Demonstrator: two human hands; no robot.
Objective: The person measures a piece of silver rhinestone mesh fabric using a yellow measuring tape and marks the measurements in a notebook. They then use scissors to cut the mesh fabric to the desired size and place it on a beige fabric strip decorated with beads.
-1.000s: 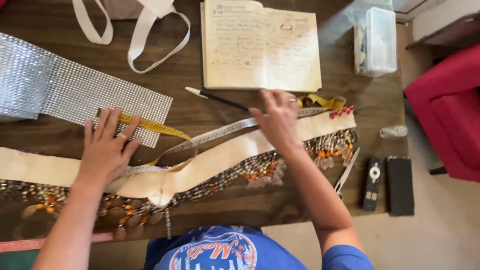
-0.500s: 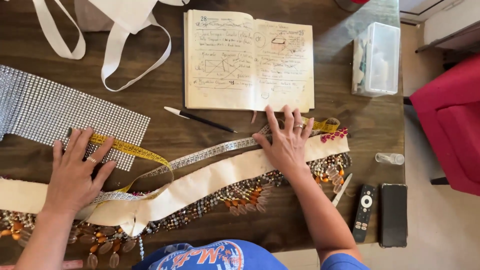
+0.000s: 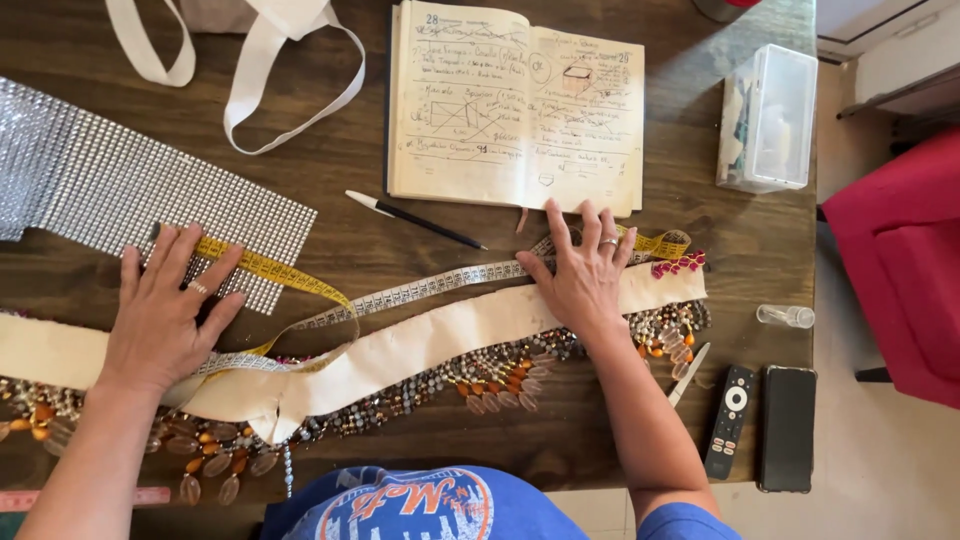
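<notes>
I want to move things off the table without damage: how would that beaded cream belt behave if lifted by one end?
The beaded belt would probably sag and fold, since it already bends in a V on the table. Its dense bead fringe suggests it is heavy for its size. The dangling beads look apt to swing and snag. Both the left hand and right hand press it flat.

An open notebook (image 3: 515, 105), pen (image 3: 415, 220), remote (image 3: 728, 420) and phone (image 3: 786, 428) lie about.
</notes>
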